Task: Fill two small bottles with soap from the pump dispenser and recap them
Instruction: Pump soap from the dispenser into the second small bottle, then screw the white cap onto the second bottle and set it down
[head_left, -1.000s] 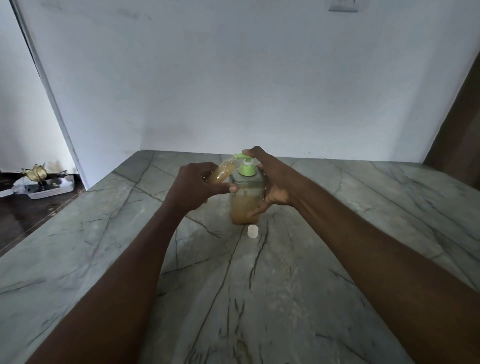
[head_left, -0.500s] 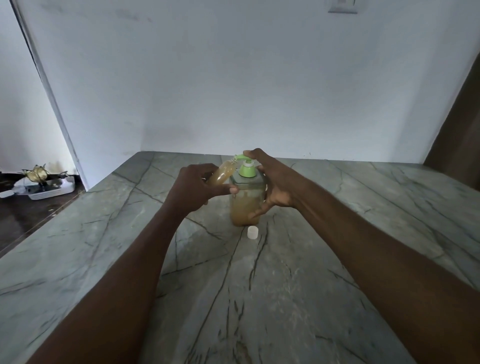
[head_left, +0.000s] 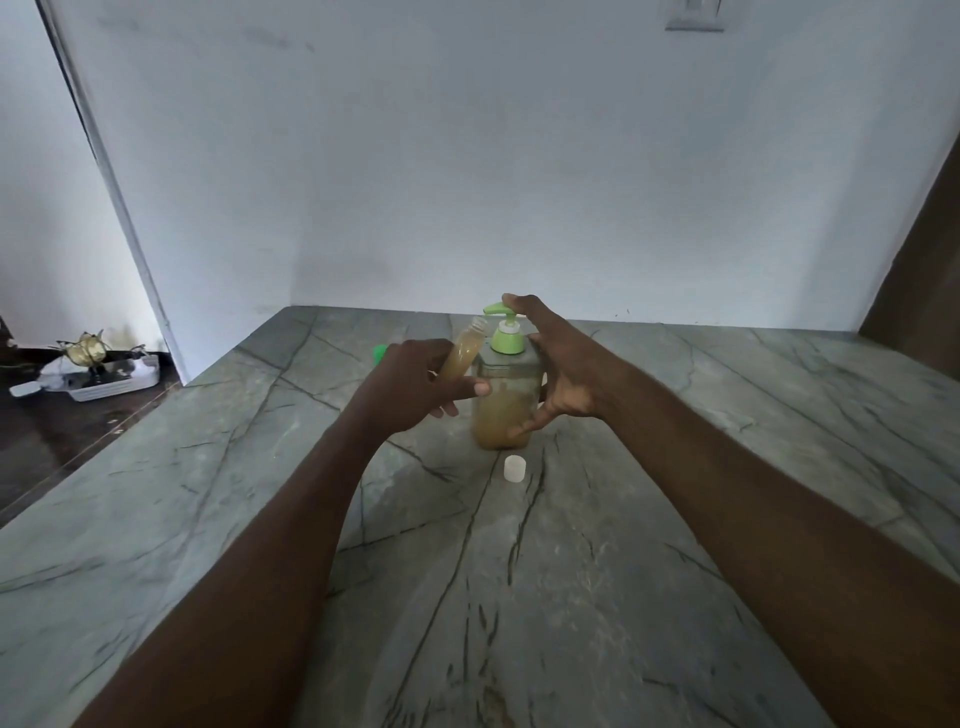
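A clear pump dispenser (head_left: 503, 415) with brownish soap and a green pump head (head_left: 500, 310) stands on the marble counter (head_left: 519, 597). My right hand (head_left: 566, 374) holds it from the right, with a fingertip on the pump head and the thumb on the body. My left hand (head_left: 415, 387) grips a small bottle (head_left: 462, 353), uncapped and nearly full of soap. It is tilted with its mouth just below and left of the green spout. A small white cap (head_left: 514, 467) lies on the counter in front of the dispenser. A green object (head_left: 381, 352) peeks out behind my left hand.
A white wall rises at the counter's far edge. The counter drops off on the left to a dark floor, where a white tray (head_left: 111, 384) with a small ornament sits. A brown panel (head_left: 924, 270) stands at the far right.
The pump head sits slightly higher than before. My left hand with the small bottle has shifted a little, and the green object behind it now shows.
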